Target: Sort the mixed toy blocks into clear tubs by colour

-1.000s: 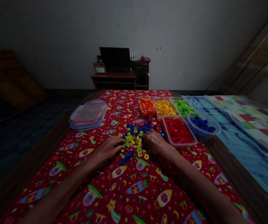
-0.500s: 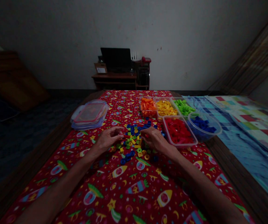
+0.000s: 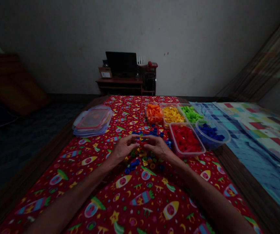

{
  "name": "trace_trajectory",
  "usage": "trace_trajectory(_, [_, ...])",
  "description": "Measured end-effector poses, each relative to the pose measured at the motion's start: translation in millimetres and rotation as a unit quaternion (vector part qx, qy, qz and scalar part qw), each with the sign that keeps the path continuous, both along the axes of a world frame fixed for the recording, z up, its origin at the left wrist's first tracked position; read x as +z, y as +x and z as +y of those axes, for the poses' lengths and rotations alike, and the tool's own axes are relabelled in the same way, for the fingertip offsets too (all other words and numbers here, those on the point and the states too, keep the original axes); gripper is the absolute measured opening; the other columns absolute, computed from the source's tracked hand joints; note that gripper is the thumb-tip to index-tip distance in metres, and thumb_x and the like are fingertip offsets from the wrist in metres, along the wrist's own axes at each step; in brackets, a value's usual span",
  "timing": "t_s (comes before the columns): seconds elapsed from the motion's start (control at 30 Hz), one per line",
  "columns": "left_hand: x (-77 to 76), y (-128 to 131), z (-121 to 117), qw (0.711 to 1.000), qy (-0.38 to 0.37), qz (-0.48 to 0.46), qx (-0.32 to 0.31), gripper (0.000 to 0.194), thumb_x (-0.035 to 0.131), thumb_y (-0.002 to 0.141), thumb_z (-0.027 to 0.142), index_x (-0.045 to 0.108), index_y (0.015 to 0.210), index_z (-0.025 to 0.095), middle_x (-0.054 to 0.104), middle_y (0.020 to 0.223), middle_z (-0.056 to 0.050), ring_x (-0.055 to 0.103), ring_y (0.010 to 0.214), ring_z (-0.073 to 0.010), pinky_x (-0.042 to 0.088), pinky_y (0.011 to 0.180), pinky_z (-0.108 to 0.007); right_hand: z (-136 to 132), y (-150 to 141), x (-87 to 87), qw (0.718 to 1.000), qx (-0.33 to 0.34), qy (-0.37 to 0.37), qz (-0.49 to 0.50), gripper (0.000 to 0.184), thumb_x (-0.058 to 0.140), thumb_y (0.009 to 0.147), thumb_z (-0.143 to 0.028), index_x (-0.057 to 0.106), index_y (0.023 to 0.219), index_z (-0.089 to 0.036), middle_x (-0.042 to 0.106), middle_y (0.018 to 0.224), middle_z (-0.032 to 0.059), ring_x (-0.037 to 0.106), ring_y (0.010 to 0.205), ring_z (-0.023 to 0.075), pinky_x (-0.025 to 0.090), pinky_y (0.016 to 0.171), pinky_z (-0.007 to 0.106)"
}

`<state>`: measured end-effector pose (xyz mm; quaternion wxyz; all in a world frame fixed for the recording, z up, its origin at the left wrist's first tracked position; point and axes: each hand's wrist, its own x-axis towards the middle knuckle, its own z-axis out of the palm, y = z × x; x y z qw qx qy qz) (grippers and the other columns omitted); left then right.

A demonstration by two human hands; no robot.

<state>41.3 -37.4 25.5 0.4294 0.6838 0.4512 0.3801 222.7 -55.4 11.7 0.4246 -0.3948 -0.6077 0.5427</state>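
My left hand (image 3: 123, 148) and my right hand (image 3: 158, 147) are raised a little above a pile of small loose bricks (image 3: 143, 160) in blue, yellow, green and orange. Their fingertips meet over the pile. Both hands are pinched closed, thumb against fingers. What they pinch is too small and too dark to make out. The pile lies on a red cloth with rockets and stars (image 3: 130, 198).
To the right stand clear tubs of sorted bricks: orange (image 3: 153, 112), yellow (image 3: 172, 114), green (image 3: 191, 112), red (image 3: 185, 139) and a round bowl of blue (image 3: 212, 132). A stack of lids (image 3: 93, 121) lies at the left. A desk with a monitor (image 3: 121, 64) stands at the far wall.
Both hands have lifted off the pile and come together above it. The left hand moved right and up, from flat on the cloth to a pinch.
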Motion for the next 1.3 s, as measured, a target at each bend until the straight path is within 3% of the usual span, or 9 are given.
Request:
trace_trajectory(0.2, [1.5,2,-4,0.999,0.034,0.035,0.005,0.033,0.065,0.068,0.037,0.066,0.095,0.018,0.071,0.086,-0.005,0.067,0.080,-0.0205,0.055,0.074,-0.031,-7,-2,6.4,0.981,-0.025,0.111,-0.159,0.032,0.055,0.078,-0.017,0.069,0.107,-0.019,0.073,0.093,0.0032,0.067,0.079,0.0178,0.051,0.071,0.028])
trace_trajectory(0.3, [6.0,-7,-4,0.996,0.057,0.062,0.013,0.035,0.062,0.073,0.044,0.067,0.097,0.018,0.072,0.092,-0.006,0.067,0.082,-0.0211,0.055,0.073,-0.031,-7,17,30.2,0.952,-0.067,0.194,-0.229,0.030,0.052,0.080,-0.016,0.070,0.104,-0.016,0.073,0.091,0.0052,0.066,0.078,0.0177,0.050,0.070,0.027])
trace_trajectory(0.43, [9.4,-26,3,0.991,0.078,0.111,-0.001,0.036,0.058,0.077,0.046,0.068,0.098,0.018,0.072,0.096,-0.007,0.067,0.084,-0.0216,0.055,0.075,-0.033,-2,65,64.0,0.892,-0.194,0.279,-0.299,0.030,0.050,0.081,-0.016,0.070,0.104,-0.015,0.073,0.094,0.0072,0.066,0.081,0.0179,0.048,0.071,0.025])
trace_trajectory(0.57, [6.4,-40,11,0.976,0.125,0.178,-0.020,0.036,0.052,0.082,0.045,0.068,0.101,0.018,0.070,0.102,-0.008,0.065,0.092,-0.0223,0.052,0.085,-0.035,-2,105,78.6,0.808,-0.284,0.269,-0.441,0.027,0.049,0.085,-0.020,0.071,0.101,-0.015,0.073,0.090,0.0104,0.066,0.077,0.0206,0.046,0.068,0.027])
trace_trajectory(0.7, [-7.5,-49,9,0.949,0.185,0.254,-0.033,0.046,0.043,0.086,0.049,0.061,0.116,0.020,0.061,0.123,-0.010,0.055,0.114,-0.0259,0.042,0.101,-0.041,-5,123,78.7,0.750,-0.297,0.194,-0.558,0.028,0.048,0.086,-0.021,0.070,0.102,-0.018,0.072,0.089,0.0114,0.065,0.078,0.0215,0.044,0.067,0.028])
trace_trajectory(0.83, [-34.9,-62,-8,0.932,0.182,0.314,-0.016,0.064,0.039,0.088,0.056,0.035,0.141,0.021,0.038,0.147,-0.012,0.030,0.137,-0.0298,0.026,0.111,-0.050,-7,132,76.5,0.737,-0.291,0.159,-0.589,0.031,0.052,0.083,-0.025,0.068,0.108,-0.018,0.072,0.088,0.0102,0.065,0.081,0.0223,0.045,0.069,0.030])
trace_trajectory(1.0, [-55.9,-63,-42,0.910,0.179,0.364,-0.085,0.084,0.050,0.082,0.061,0.011,0.149,0.028,0.010,0.157,-0.011,0.012,0.142,-0.0351,0.024,0.111,-0.053,-8,129,79.3,0.737,-0.351,0.237,-0.527,0.032,0.046,0.087,-0.026,0.067,0.108,-0.016,0.072,0.090,0.0114,0.064,0.083,0.0226,0.046,0.076,0.032])
trace_trajectory(1.13, [-52.9,-39,-55,0.904,0.199,0.360,-0.117,0.087,0.053,0.081,0.059,0.007,0.149,0.031,0.000,0.158,-0.011,0.004,0.143,-0.0363,0.022,0.111,-0.055,-10,116,85.0,0.748,-0.337,0.237,-0.521,0.030,0.046,0.088,-0.025,0.069,0.105,-0.016,0.072,0.091,0.0120,0.065,0.081,0.0228,0.046,0.073,0.031])
trace_trajectory(1.3, [-40.5,-4,-34,0.907,0.218,0.348,-0.093,0.072,0.051,0.084,0.057,0.026,0.146,0.029,0.017,0.155,-0.012,0.008,0.142,-0.0358,0.014,0.109,-0.062,-9,107,80.9,0.745,-0.304,0.242,-0.542,0.028,0.045,0.089,-0.024,0.070,0.100,-0.016,0.072,0.084,0.0115,0.064,0.076,0.0212,0.043,0.068,0.029])
